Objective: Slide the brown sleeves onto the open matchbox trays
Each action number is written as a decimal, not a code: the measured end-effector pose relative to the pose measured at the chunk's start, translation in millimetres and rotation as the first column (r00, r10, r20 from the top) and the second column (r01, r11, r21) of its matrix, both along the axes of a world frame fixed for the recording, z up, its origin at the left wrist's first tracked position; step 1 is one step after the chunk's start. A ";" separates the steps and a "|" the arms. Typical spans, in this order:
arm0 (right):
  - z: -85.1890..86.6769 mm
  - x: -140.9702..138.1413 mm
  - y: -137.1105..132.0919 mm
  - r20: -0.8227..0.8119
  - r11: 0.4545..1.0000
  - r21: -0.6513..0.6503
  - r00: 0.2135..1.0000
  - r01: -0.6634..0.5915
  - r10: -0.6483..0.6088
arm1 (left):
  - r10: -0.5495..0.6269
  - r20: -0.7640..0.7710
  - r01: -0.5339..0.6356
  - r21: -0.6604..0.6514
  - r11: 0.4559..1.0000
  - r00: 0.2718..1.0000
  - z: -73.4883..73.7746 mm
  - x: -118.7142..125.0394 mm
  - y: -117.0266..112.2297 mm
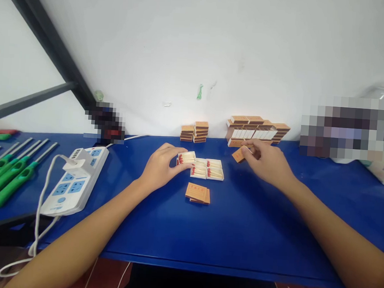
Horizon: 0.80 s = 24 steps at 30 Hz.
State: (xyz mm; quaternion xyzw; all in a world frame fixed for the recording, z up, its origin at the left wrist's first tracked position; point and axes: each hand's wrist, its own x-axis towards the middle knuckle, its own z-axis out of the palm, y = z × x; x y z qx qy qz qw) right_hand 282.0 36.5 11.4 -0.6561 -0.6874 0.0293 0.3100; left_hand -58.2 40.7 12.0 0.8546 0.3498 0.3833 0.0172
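Note:
My left hand (164,164) grips a white matchbox tray (187,157) filled with red-tipped matches, thumb at the front and fingers behind. Right beside it, several more open trays of matches (214,169) lie together on the blue table. My right hand (266,160) is closed on an orange-brown matchbox sleeve (239,154), held above the table to the right of the trays. Whether that sleeve is empty cannot be seen. Nearer to me, a small pile of flat matchbox sleeves (197,192) lies on the table.
Against the wall stand stacked matchboxes (200,132) and a larger matchbox stack (256,133). At left are a white power strip (77,182) with a cable and several green gas lighters (8,179). A dark metal frame (51,33) rises at left. The blue table (238,235) ends near me.

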 end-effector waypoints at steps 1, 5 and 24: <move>0.7 6.0 1.8 0.073 1.000 -0.008 0.997 0.024 -0.024 | -0.026 -0.012 0.026 -0.019 0.999 1.000 -0.4 0.1 -0.1; 1.9 24.3 4.9 0.293 0.992 -0.071 0.953 0.107 -0.082 | -0.056 -0.048 0.052 -0.070 0.996 0.997 -1.1 -1.1 1.5; -7.3 13.2 -0.9 0.267 0.998 -0.058 0.962 -0.036 0.051 | -0.152 -0.276 0.085 -0.240 0.967 0.949 25.1 -19.3 6.5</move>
